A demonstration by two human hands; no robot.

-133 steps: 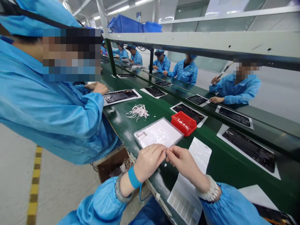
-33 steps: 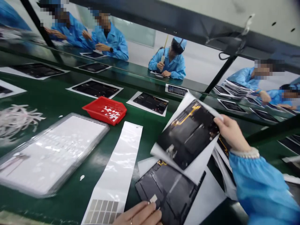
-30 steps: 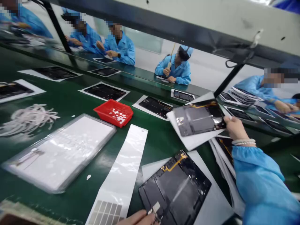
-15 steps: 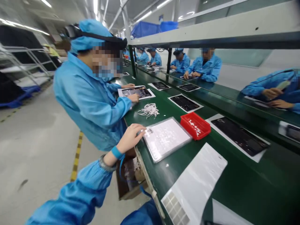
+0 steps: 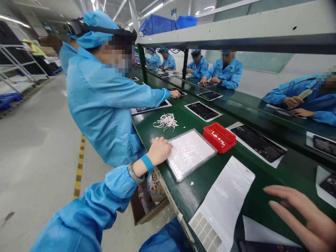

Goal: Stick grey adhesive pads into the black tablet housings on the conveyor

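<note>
My left hand, a blue band at its wrist, rests with curled fingers at the left edge of a clear-edged tray with small white pieces on it. Whatever its fingertips hold is hidden. At the lower right, my right hand hangs above the bench with fingers apart and nothing between them. Between the hands lies a white sheet with a grid of grey squares. A red bin with white bits touches the tray's far right side.
A co-worker in blue stands at the left, one arm over the green bench. White strips are piled beyond the tray. Black panels lie on white sheets along the line. A shelf beam crosses overhead.
My right hand has come into view at the lower right. My left hand's fingers have curled in at the tray edge. The co-worker's arm has reached out to a farther panel.
</note>
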